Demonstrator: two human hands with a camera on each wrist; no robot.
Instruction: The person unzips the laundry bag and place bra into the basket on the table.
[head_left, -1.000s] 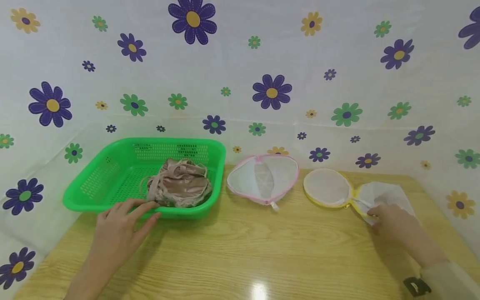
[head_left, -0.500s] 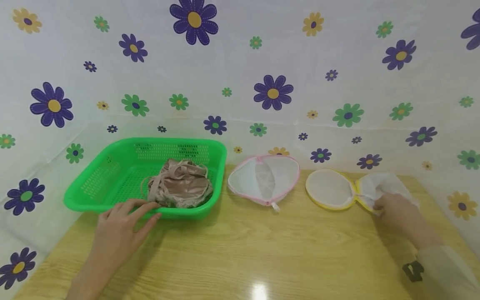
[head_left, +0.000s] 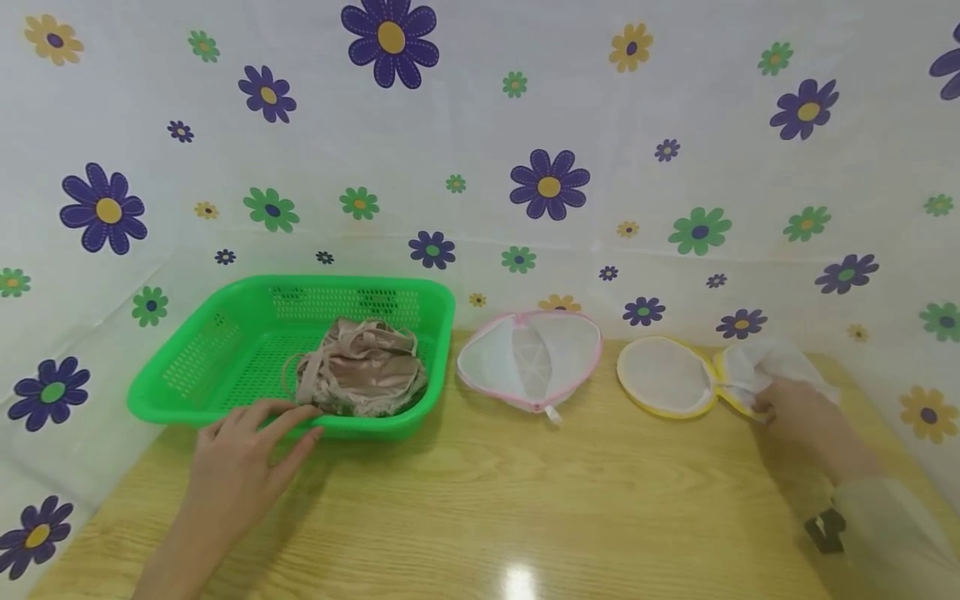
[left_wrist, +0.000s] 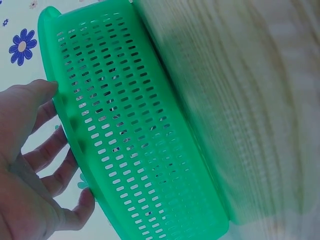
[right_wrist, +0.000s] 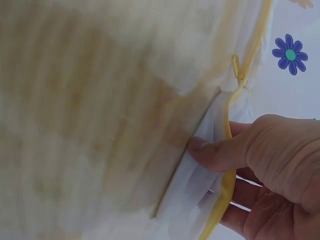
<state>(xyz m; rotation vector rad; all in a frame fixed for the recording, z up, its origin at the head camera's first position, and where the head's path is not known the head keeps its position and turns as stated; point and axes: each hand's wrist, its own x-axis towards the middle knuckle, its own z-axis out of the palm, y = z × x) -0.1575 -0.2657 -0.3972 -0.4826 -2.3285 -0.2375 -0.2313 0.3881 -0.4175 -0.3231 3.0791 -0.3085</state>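
Note:
On the front rim of a green perforated basket (head_left: 285, 423) rests my left hand (head_left: 243, 467), its fingers loosely over the edge and its thumb on the outer side. In the left wrist view the thumb tip touches the rim. A crumpled beige satin garment (head_left: 363, 371) with straps and lace lies in the basket. At the right, my right hand (head_left: 798, 421) grips a white mesh laundry bag (head_left: 663, 379) with yellow zip edging. Up close in the right wrist view, the thumb (right_wrist: 220, 152) presses on white fabric beside the yellow zip (right_wrist: 229, 187), other fingers behind it.
Between basket and yellow bag sits a pink-edged white mesh laundry bag (head_left: 532, 358), its zip undone. The wooden table (head_left: 510, 500) meets a flower-print white cloth (head_left: 465, 125) at the back. A small dark object (head_left: 825, 531) shows by the right sleeve (head_left: 888, 525).
My right hand has moved slightly right and up, drawing the yellow-edged bag a little to the right; its white fabric has bunched up. The left hand keeps its place on the basket.

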